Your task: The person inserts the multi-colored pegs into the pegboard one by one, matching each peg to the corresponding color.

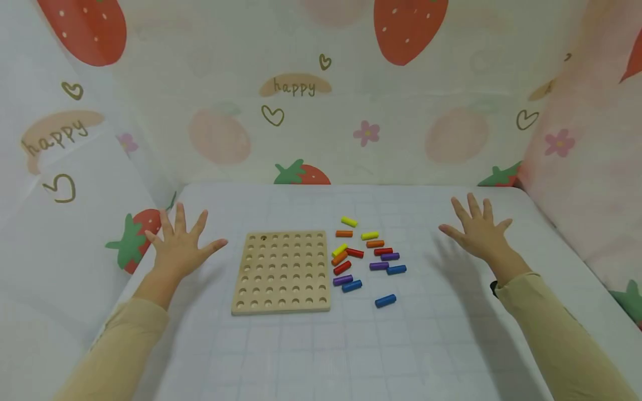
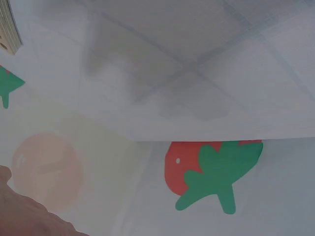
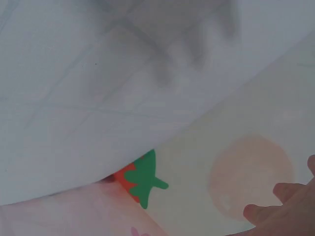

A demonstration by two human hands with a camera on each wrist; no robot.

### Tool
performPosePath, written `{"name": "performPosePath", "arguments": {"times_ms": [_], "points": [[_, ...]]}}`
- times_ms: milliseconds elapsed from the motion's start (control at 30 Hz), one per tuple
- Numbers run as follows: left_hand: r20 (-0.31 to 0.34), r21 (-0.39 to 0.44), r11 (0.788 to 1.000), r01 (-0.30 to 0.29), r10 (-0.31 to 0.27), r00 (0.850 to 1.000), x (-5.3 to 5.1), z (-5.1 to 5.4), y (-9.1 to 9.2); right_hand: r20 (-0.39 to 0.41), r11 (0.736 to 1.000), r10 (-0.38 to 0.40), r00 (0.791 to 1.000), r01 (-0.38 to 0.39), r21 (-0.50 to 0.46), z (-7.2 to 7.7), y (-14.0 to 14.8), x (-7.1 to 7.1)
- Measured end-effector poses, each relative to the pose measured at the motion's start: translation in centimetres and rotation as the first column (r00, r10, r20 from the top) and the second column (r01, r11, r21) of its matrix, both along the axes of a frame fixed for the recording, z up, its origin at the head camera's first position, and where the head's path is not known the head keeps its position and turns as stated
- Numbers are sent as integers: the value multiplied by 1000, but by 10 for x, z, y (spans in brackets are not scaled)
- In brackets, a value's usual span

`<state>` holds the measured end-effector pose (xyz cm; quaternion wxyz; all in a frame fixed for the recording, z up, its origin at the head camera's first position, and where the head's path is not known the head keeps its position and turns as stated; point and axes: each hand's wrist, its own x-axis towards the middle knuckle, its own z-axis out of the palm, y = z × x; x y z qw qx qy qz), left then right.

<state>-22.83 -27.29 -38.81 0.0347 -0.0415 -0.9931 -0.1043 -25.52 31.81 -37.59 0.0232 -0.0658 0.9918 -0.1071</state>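
Fingers spread wide, my left hand hovers over the table's left side, holding nothing. My right hand is likewise spread and bare above the right side. Between them lies a square wooden board with rows of round holes; no pegs stand in it. Right of the board are scattered small pegs: yellow, orange, red, purple and blue. The left hand is nearer the board, apart from it. Each wrist view catches only part of its hand at a lower corner.
A white cloth with faint grid lines covers the table. Fabric walls printed with strawberries, hearts and flowers enclose it at the back and both sides. In the left wrist view a corner of the board shows at upper left.
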Motion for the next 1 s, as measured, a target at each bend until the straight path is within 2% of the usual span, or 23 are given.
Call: {"name": "performPosePath", "arguments": {"times_ms": [300,500,800,1000], "points": [[33,-13,999,40,-40,999,-1,-7,2,7,999,4,1000,-4,42,-8,-4,1],[21,-23,998,65,-65,998,-5,-10,4,-19,999,-8,1000,9,36,-9,-9,5],[22,-31,997,67,-66,998,-8,-10,3,-17,1000,5,1000,-4,26,-6,-7,-1],[20,-12,996,89,-89,996,-12,-13,3,-31,1000,20,999,-20,22,-5,-6,-4]]}}
